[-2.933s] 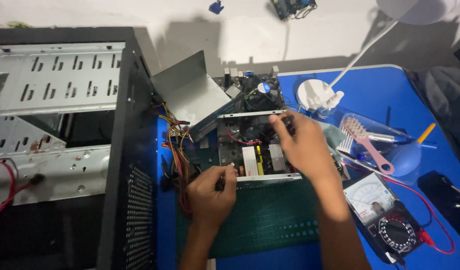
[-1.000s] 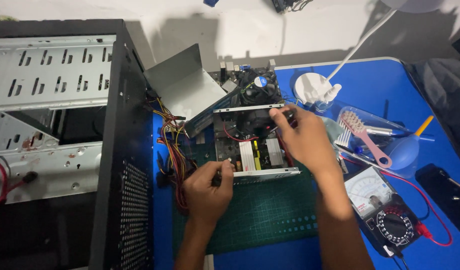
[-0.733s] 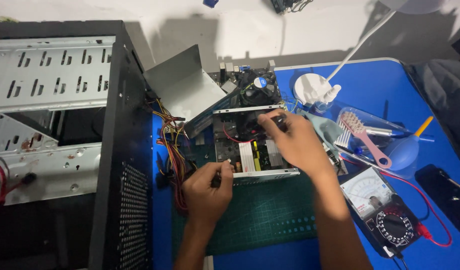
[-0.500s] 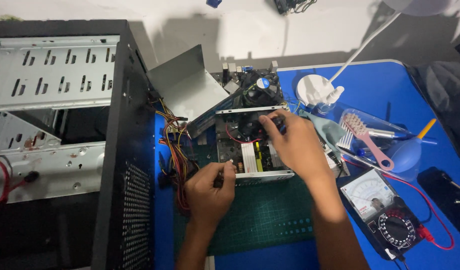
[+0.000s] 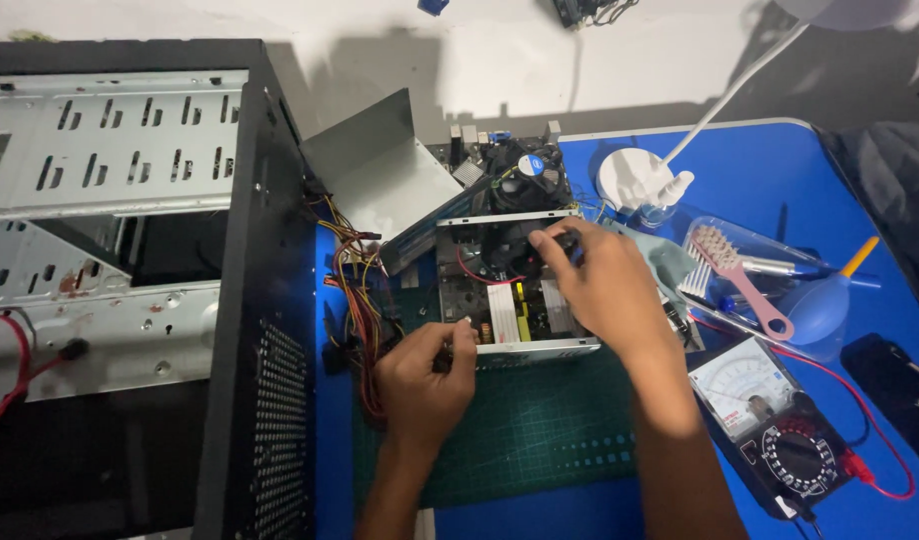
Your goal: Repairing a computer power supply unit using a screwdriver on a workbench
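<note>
Two hands work at an opened power supply [image 5: 515, 300], a metal box with its lid off that sits on a green cutting mat [image 5: 540, 440] in the middle of the blue table [image 5: 770, 170]. Inside it I see a dark board with a white block, a yellow part and a red wire. The right hand [image 5: 605, 290] lies over the far right side of the box, fingers curled down into it, pinching something small and dark that I cannot make out. The left hand [image 5: 425, 375] is clenched at the box's near left corner around a small dark tool, its tip against the metal edge; what kind of tool it is, I cannot tell.

Just left of the box a bundle of yellow, red and black cables [image 5: 355, 300] runs toward a black computer case [image 5: 130, 280], which lies open on its side and shows its grey metal frame. Behind the box leans a grey metal cover [image 5: 380, 175], and beside that a cooler fan with a round blue sticker [image 5: 530, 170]. To the right, well apart, lie a pink brush [image 5: 740, 275], a blue air blower with an orange tip [image 5: 825, 300] and an analog multimeter [image 5: 770, 420] with a white dial face and a red lead.
</note>
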